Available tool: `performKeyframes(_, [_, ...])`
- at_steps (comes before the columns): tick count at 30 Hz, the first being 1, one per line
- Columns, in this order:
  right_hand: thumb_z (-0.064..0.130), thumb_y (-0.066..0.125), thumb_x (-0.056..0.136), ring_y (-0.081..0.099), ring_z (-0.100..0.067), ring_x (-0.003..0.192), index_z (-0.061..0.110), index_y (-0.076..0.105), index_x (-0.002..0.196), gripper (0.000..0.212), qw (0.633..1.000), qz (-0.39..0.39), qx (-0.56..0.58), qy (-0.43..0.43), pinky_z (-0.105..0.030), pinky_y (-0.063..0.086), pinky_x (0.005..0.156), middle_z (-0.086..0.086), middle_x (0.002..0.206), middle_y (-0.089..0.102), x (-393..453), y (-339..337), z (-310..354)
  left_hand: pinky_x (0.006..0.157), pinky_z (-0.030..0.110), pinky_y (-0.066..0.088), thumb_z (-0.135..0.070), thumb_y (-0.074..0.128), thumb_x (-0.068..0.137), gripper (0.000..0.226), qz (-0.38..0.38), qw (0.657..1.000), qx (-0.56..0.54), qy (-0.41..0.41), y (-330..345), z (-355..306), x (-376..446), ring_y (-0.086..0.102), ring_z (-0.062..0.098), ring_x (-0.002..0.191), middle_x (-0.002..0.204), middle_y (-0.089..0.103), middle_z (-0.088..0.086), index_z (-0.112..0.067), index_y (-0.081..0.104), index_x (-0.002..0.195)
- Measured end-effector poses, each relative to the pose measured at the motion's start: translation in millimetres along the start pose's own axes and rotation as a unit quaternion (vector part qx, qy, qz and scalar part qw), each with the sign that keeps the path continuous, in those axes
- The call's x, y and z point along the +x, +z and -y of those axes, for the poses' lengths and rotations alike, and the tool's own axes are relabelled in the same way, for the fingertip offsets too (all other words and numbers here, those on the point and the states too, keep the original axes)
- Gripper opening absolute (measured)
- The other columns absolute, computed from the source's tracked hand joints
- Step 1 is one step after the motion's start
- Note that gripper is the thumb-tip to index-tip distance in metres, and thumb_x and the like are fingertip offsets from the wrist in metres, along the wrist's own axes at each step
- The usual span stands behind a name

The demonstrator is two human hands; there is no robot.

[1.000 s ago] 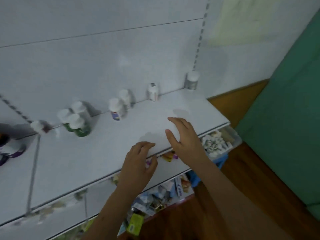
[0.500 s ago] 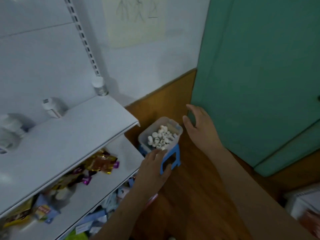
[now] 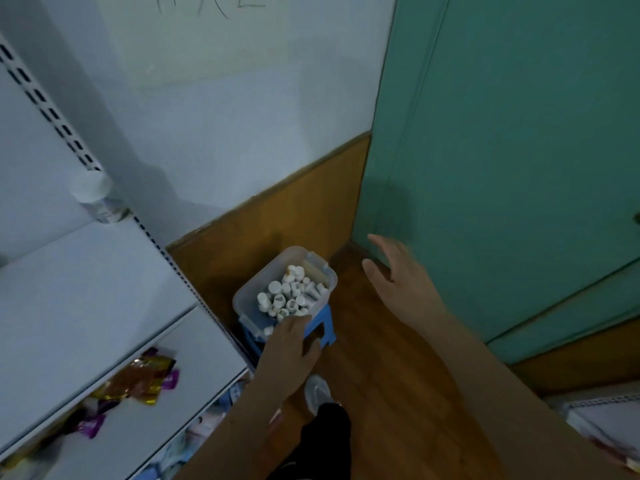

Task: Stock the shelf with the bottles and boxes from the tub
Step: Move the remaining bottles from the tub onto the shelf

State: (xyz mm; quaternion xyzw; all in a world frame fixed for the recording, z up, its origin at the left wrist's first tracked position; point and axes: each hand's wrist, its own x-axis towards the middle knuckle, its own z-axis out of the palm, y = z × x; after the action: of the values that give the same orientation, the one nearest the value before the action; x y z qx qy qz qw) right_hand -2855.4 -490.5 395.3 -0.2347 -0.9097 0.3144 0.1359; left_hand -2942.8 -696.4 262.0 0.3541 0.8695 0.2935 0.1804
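A clear plastic tub (image 3: 244, 299) full of several small white bottles (image 3: 291, 296) stands on a blue stool (image 3: 327, 323) on the floor, right of the white shelf (image 3: 79, 289). My left hand (image 3: 289, 358) hovers over the tub's near edge with loosely bent fingers and holds nothing. My right hand (image 3: 398, 282) is spread in the air to the right of the tub, in front of the green door, empty. One white-capped bottle (image 3: 98, 199) stands at the back right corner of the top shelf.
A green door (image 3: 502, 150) closes off the right side. Wooden floor (image 3: 388, 375) lies between shelf and door. The lower shelf (image 3: 194, 355) holds shiny snack packets (image 3: 138, 379). My shoe (image 3: 317, 393) is below the stool. White boxes (image 3: 609, 420) sit at the lower right.
My view swung right and down from the shelf to the tub. Both hands left the shelf edge and dropped toward the tub, the left now over its near rim.
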Motion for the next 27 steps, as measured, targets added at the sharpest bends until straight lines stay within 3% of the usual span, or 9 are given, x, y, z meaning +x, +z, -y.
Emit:
performKeyframes(6, [0.036,0.049,0.101,0.045,-0.010,0.129,0.020,0.041,0.147,0.050,0.995,0.094,-0.028,0.025,-0.026,0.036,0.108,0.001,0.144,0.047,103.9,26.2,-44.0,0.101,0.033,0.038,-0.035,0.052,0.099,0.050,0.059,0.990,-0.032,-0.126,18.4,37.0,85.9,0.040,0.023,0.130,0.142,0.042,0.007,-0.014,0.041,0.143])
performKeyframes(9, [0.035,0.051,0.100,0.046,-0.010,0.128,0.020,0.041,0.147,0.050,0.989,0.143,-0.029,0.027,-0.028,0.038,0.107,0.000,0.143,0.048,146.9,38.3,-55.3,0.097,0.032,0.039,-0.038,0.050,0.098,0.049,0.078,0.977,-0.048,-0.191,17.8,47.0,111.9,0.045,0.024,0.126,0.138,0.045,0.008,-0.014,0.044,0.140])
performKeyframes(12, [0.035,0.051,0.100,0.046,-0.011,0.129,0.020,0.041,0.147,0.051,0.983,0.179,-0.035,0.024,-0.031,0.039,0.108,0.001,0.143,0.047,181.8,54.9,-63.2,0.093,0.034,0.044,-0.053,0.037,0.085,0.065,0.097,0.966,-0.065,-0.232,21.8,63.9,131.7,0.050,0.028,0.120,0.129,0.051,0.010,-0.013,0.051,0.134])
performKeyframes(14, [0.035,0.052,0.099,0.045,-0.012,0.131,0.019,0.040,0.147,0.052,0.978,0.204,-0.031,0.024,-0.030,0.038,0.108,0.001,0.145,0.045,199.9,70.6,-70.5,0.093,0.035,0.044,-0.049,0.042,0.088,0.061,0.108,0.955,-0.073,-0.265,20.0,71.7,142.2,0.049,0.030,0.122,0.129,0.051,0.011,-0.013,0.050,0.136])
performKeyframes(16, [0.033,0.053,0.100,0.045,-0.012,0.130,0.016,0.041,0.146,0.051,0.970,0.241,-0.027,0.026,-0.025,0.037,0.105,0.004,0.141,0.047,212.9,87.6,-75.6,0.088,0.036,0.044,-0.039,0.052,0.093,0.046,0.096,0.948,-0.085,-0.291,17.7,79.5,149.6,0.053,0.035,0.116,0.122,0.054,0.016,-0.009,0.055,0.127])
performKeyframes(18, [0.025,0.054,0.100,0.047,-0.010,0.122,0.012,0.046,0.142,0.045,0.957,0.288,-0.025,0.018,-0.014,0.035,0.096,0.007,0.128,0.050,224.6,109.4,-82.9,0.078,0.036,0.045,-0.051,0.045,0.081,0.052,0.070,0.939,-0.109,-0.318,19.8,88.6,152.4,0.059,0.039,0.105,0.107,0.061,0.021,-0.008,0.061,0.105])
performKeyframes(21, [0.025,0.054,0.100,0.047,-0.018,0.127,0.012,0.044,0.144,0.047,0.932,0.359,-0.039,0.014,-0.022,0.038,0.100,-0.004,0.138,0.050,239.8,154.1,-102.6,0.089,0.042,0.046,-0.059,0.034,0.068,0.087,0.021,0.918,-0.138,-0.372,40.9,111.6,147.2,0.058,0.040,0.110,0.116,0.059,0.028,0.003,0.059,0.123])
performKeyframes(23, [0.024,0.054,0.099,0.046,-0.024,0.131,0.010,0.041,0.146,0.050,0.915,0.400,-0.055,0.014,-0.031,0.037,0.104,-0.011,0.144,0.046,244.2,189.1,-118.7,0.093,0.043,0.045,-0.052,0.043,0.073,0.081,0.014,0.899,-0.142,-0.415,51.1,121.1,147.5,0.057,0.041,0.113,0.122,0.057,0.029,0.003,0.054,0.130])
performKeyframes(27, [0.022,0.056,0.098,0.046,-0.030,0.131,0.005,0.042,0.145,0.052,0.876,0.474,-0.088,0.004,-0.031,0.036,0.103,-0.016,0.144,0.047,250.1,264.3,-149.7,0.088,0.039,0.047,-0.037,0.050,0.075,0.065,0.004,0.865,-0.162,-0.474,82.5,146.1,156.9,0.063,0.040,0.104,0.116,0.062,0.027,0.004,0.058,0.126])
